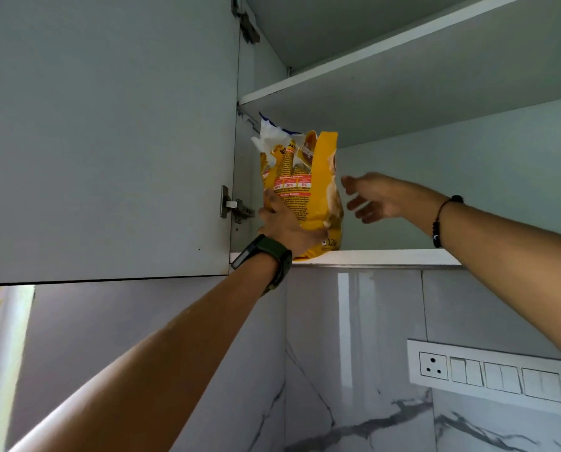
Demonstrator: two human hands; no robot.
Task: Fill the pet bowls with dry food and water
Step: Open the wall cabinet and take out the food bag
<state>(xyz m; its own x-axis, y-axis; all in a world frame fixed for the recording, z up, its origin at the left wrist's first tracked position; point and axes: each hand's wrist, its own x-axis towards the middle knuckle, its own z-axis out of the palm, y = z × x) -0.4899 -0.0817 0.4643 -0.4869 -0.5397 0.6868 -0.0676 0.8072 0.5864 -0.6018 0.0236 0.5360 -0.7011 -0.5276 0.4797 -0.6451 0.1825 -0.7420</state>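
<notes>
One food bag (pixel 300 187) gripped by left hand (pixel 284 225), right hand (pixel 375 199) spread

The lower shelf (pixel 387 257) of the open wall cupboard runs across the middle of the frame, its white front edge seen from below. One thing stands on it: a yellow food bag (pixel 305 177), upright at the shelf's left end, close to the cupboard's left wall and the door hinge. The bag's base sits right at the front edge, and its torn top is crumpled and white. The upper shelf (pixel 354 70) slants across the upper right of the frame; only its underside and front edge show.
</notes>
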